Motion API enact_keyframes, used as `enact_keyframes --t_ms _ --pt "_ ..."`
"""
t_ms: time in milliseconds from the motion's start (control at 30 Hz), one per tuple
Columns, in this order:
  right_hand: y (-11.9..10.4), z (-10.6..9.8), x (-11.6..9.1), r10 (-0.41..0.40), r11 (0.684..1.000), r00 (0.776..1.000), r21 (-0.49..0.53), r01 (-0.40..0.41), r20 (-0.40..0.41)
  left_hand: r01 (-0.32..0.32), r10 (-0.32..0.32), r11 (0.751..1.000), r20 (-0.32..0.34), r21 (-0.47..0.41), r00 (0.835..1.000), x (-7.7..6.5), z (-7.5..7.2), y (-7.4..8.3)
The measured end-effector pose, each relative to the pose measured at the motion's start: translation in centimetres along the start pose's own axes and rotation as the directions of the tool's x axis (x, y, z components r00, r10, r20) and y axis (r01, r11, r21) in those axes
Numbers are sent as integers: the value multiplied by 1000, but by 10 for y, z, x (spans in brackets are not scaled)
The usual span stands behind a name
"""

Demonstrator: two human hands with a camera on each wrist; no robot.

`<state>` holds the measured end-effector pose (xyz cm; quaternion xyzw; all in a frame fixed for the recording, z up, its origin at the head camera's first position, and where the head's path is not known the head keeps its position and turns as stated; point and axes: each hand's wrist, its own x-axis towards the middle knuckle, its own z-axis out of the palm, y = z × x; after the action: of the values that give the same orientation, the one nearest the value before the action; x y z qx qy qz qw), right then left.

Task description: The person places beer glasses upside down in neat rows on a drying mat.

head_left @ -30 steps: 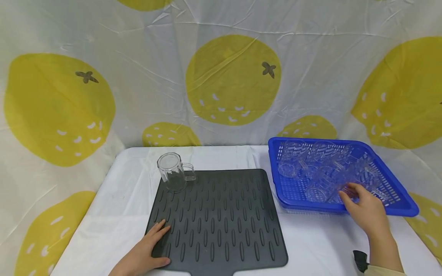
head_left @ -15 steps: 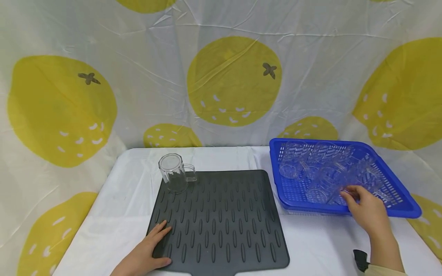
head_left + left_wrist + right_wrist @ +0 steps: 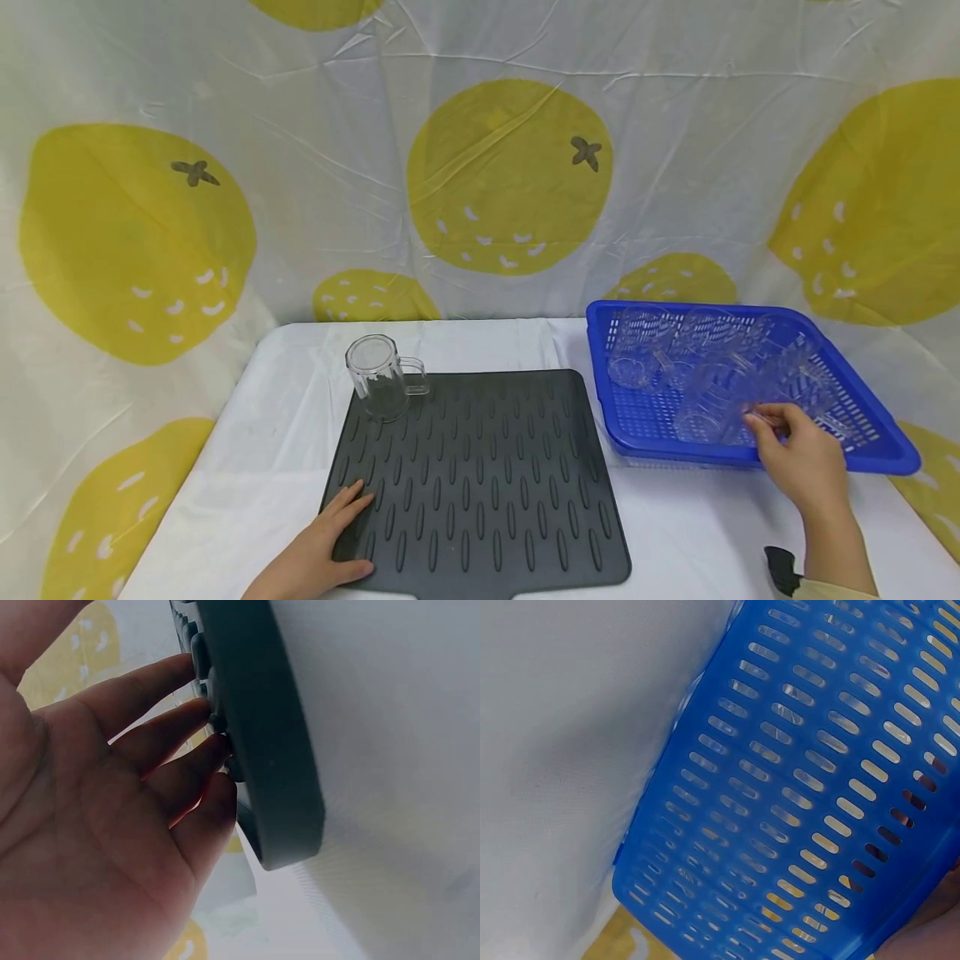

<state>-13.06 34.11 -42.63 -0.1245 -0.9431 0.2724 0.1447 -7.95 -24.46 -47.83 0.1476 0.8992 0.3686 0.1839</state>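
My right hand (image 3: 802,458) reaches over the front rim of the blue basket (image 3: 682,454), thumb and fingers pinching the handle side of a clear glass mug (image 3: 701,408) that lies inside. In the right wrist view the basket's slotted wall (image 3: 780,780) hides most of that hand and the mugs. My left hand (image 3: 322,542) rests on the left edge of a dark grey ridged mat (image 3: 480,483) with fingers spread. The left wrist view has those fingertips (image 3: 221,795) on the mat's ridges, beside its thick edge (image 3: 262,735). Another glass mug (image 3: 378,379) stands at the mat's far left corner.
Several more clear glass mugs (image 3: 637,350) lie jumbled in the basket at the right of the table. White cloth (image 3: 247,450) covers the table, and a lemon-print curtain (image 3: 330,192) hangs behind it. The mat's handle (image 3: 465,596) points to the near edge.
My right thumb and fingers have drawn together on the mug's handle side, and that mug has shifted slightly right. The left hand stays on the mat.
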Motion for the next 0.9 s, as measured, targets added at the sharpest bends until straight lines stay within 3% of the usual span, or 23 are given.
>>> enact_keyframes --t_ms 600,900 --pt "-5 -4 2 -51 997 999 48 52 -20 -15 16 1000 -9 17 1000 0 0 0" --pt "-8 -2 3 -31 990 998 137 38 -52 -23 24 999 -13 27 1000 -1 0 1"
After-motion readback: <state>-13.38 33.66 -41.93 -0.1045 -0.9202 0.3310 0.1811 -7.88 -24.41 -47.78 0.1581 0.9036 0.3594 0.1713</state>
